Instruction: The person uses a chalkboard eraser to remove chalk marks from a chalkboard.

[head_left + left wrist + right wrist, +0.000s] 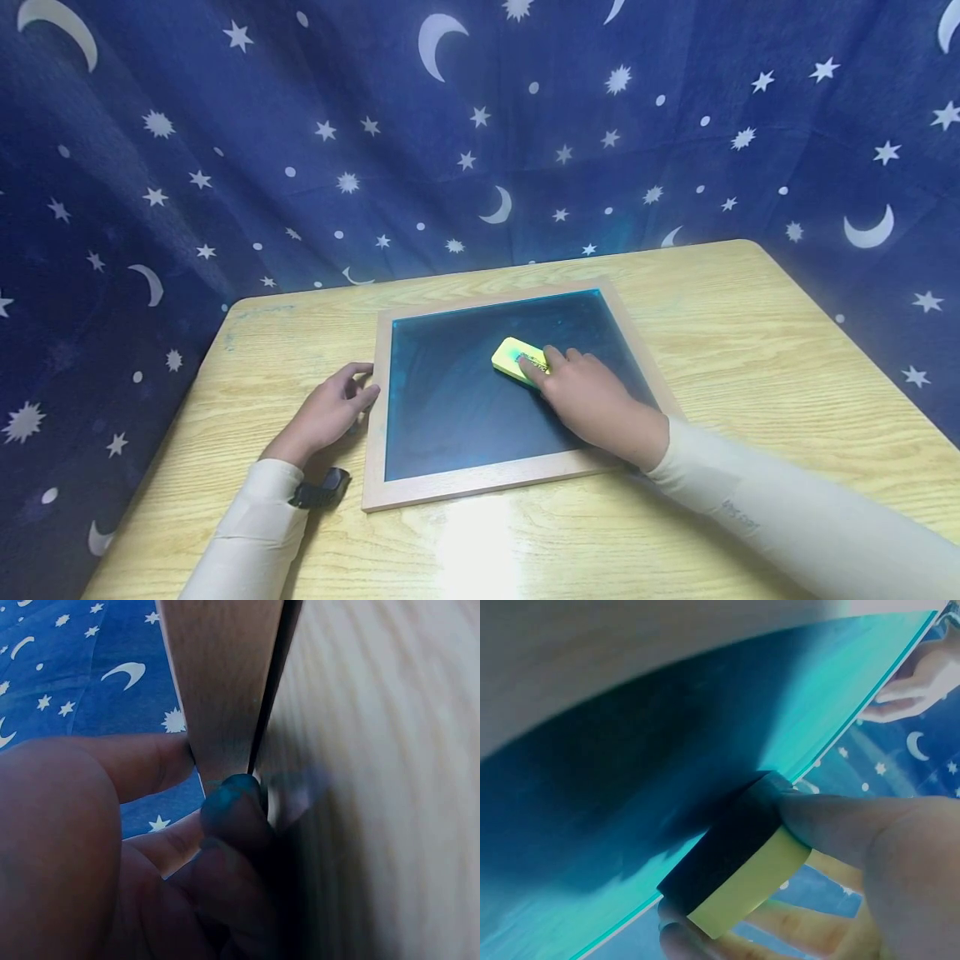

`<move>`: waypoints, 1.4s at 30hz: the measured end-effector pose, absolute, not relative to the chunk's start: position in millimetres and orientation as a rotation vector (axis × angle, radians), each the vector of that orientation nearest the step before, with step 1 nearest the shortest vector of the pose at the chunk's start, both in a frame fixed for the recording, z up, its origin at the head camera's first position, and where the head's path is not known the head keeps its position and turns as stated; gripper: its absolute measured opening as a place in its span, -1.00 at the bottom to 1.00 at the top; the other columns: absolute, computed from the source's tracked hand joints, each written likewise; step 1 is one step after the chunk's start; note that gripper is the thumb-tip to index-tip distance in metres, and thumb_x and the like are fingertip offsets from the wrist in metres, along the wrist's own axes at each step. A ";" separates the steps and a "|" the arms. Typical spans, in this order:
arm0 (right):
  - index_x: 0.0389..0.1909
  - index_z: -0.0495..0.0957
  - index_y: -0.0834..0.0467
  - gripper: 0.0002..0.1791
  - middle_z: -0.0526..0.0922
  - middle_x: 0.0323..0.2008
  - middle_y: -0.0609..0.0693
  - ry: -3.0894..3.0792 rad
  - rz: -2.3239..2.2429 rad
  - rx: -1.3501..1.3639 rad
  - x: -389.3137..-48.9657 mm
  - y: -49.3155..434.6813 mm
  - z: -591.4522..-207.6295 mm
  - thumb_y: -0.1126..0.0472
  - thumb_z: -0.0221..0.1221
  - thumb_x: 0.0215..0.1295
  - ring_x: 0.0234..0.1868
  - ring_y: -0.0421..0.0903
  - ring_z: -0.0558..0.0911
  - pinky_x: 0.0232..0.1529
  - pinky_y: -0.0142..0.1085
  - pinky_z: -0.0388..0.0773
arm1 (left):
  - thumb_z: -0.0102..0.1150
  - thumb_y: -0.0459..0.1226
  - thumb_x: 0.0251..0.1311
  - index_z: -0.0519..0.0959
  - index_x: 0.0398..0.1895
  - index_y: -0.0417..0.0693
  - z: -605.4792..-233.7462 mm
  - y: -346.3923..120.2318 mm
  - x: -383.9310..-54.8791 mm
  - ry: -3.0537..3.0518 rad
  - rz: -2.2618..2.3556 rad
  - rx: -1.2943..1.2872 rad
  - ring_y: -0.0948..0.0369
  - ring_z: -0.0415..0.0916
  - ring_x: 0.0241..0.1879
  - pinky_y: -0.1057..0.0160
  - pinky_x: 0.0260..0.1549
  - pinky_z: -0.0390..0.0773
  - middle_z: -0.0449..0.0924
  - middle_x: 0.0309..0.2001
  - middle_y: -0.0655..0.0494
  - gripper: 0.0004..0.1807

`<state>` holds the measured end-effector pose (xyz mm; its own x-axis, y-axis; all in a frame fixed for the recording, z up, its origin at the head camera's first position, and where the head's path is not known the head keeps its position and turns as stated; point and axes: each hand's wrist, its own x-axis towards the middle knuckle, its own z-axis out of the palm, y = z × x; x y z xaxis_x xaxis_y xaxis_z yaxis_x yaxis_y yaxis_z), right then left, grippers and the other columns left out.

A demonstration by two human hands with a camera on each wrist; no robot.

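Note:
A small chalkboard (457,417) in a light wooden frame lies on the table, its dark surface marked with faint bluish smears. My right hand (592,404) grips a yellow chalkboard eraser (513,358) that has dark print on top. The right wrist view shows the eraser's dark felt side (727,844) against the board, thumb on one side and fingers on the other. At the board's left edge, my left hand (330,408) holds the frame (221,682) between thumb and curled fingers. One of its fingertips (229,802) is stained blue.
The wooden table (750,333) extends around the board, with faint blue chalk marks near its far left corner. A dark blue curtain (405,125) with moons and stars hangs behind and beside it. A black strap (322,490) is on the left wrist.

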<state>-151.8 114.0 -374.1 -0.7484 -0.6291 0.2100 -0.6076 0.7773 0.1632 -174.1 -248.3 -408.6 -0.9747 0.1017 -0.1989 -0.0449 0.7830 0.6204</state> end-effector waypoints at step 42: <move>0.36 0.45 0.02 -0.36 0.61 0.02 0.24 -2.799 -0.132 1.082 -129.0 82.8 -368.2 0.41 0.27 0.25 -0.20 0.16 0.66 -0.22 -0.06 0.67 | -0.01 0.02 0.48 0.24 0.47 -0.13 -409.5 -248.1 -174.7 2.744 0.965 0.028 0.15 0.50 -0.29 0.23 -0.37 0.48 0.53 -0.14 -0.06 -0.36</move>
